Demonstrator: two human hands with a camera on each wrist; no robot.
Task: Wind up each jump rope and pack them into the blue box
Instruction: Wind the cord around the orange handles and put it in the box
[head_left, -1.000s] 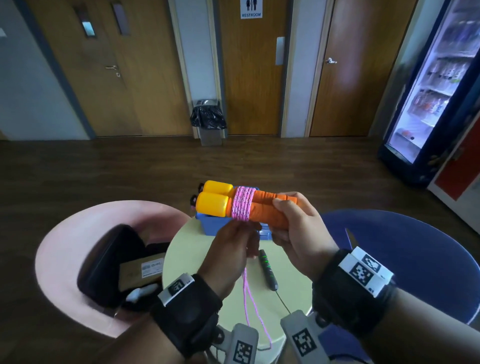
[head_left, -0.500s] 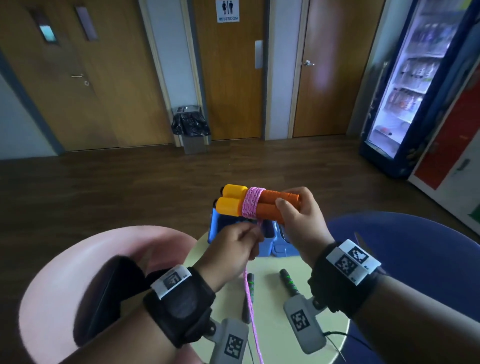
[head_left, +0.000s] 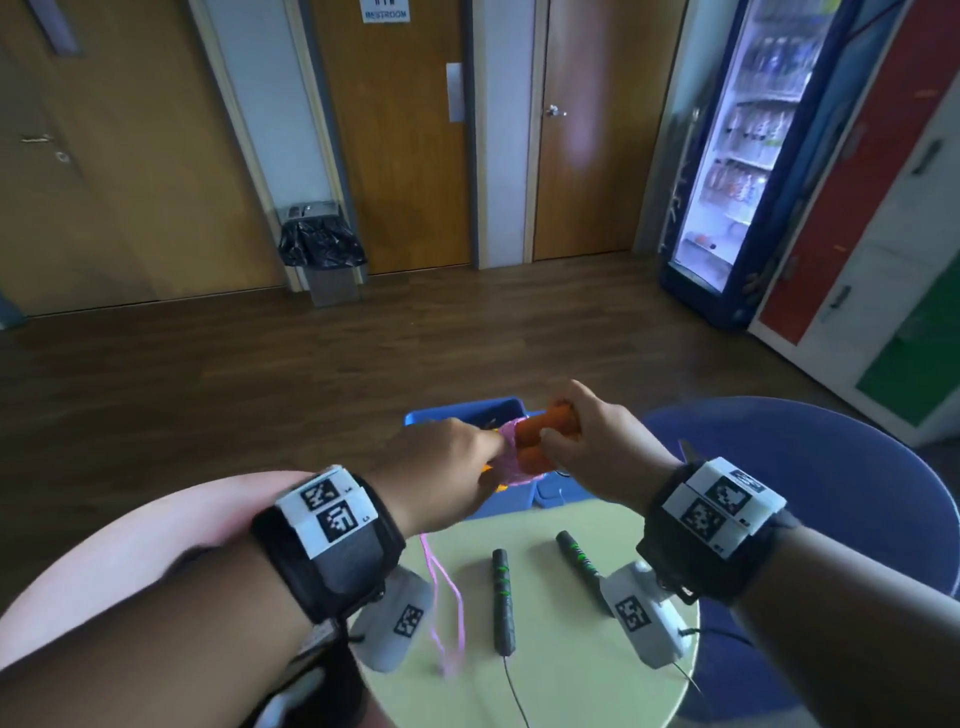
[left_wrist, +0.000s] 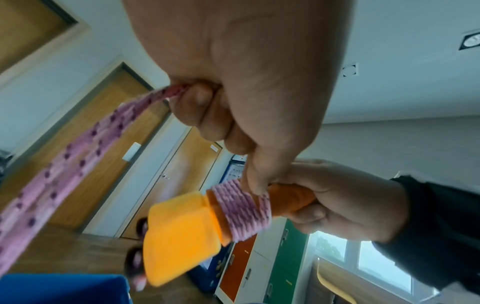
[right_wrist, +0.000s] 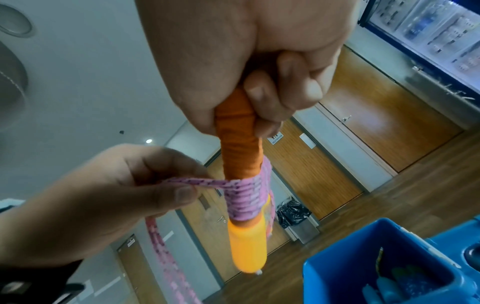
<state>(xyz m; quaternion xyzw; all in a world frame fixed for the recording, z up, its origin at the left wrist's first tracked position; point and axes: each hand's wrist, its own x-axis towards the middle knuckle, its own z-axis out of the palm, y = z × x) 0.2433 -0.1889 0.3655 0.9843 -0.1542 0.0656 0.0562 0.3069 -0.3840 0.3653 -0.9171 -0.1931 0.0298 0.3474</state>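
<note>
Above the blue box (head_left: 457, 415), the right hand (head_left: 597, 447) grips the orange handles (head_left: 548, 423) as a firm core, while the left hand (head_left: 441, 467) pinches the pink rope (right_wrist: 197, 183) taut, probably so each turn lies tight.

Since a second ago the orange handles (head_left: 546, 435), held together in the right hand (head_left: 597, 446), have come down from chest height to just above the blue box (head_left: 467, 410). The left hand (head_left: 441, 467) has risen from beneath the bundle to its side, and its fingers (right_wrist: 182, 194) now pinch the pink rope (right_wrist: 200, 182) right at the coil; the wrap seems to have gained a turn, though blur makes that hard to judge. The loose rope tail (head_left: 447, 597) hangs shorter over the tabletop (head_left: 571, 675). A second black handle (head_left: 577, 558) has come into view beside the first (head_left: 503, 597).
</note>
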